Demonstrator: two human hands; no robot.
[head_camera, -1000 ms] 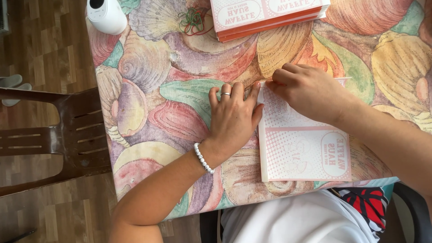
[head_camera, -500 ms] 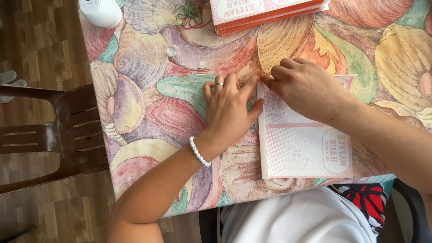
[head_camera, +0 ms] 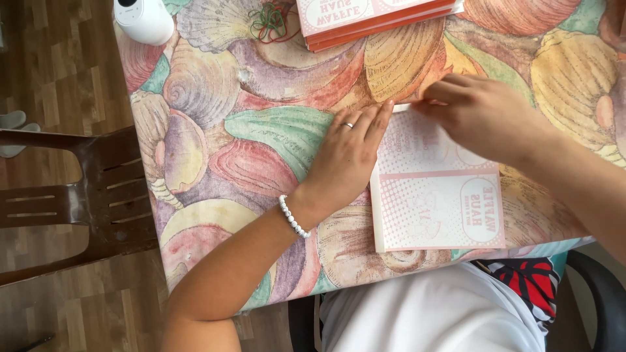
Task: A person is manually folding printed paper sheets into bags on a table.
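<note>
Left of the flat pink-and-white carton (head_camera: 433, 192), a brown chair (head_camera: 78, 195) stands off the table's (head_camera: 215, 156) edge, a white cylinder (head_camera: 145, 19) sits at the far corner, and the left hand (head_camera: 345, 156) lies open and flat, fingers together, pressing the carton's left edge. The carton lies at the table's near edge, dotted, with an oval label. Beyond it a stack (head_camera: 372, 16) is cut off by the frame; the right hand (head_camera: 482, 114) bends over the carton's far end, its fingertips pinching a flap, the grip partly hidden.
</note>
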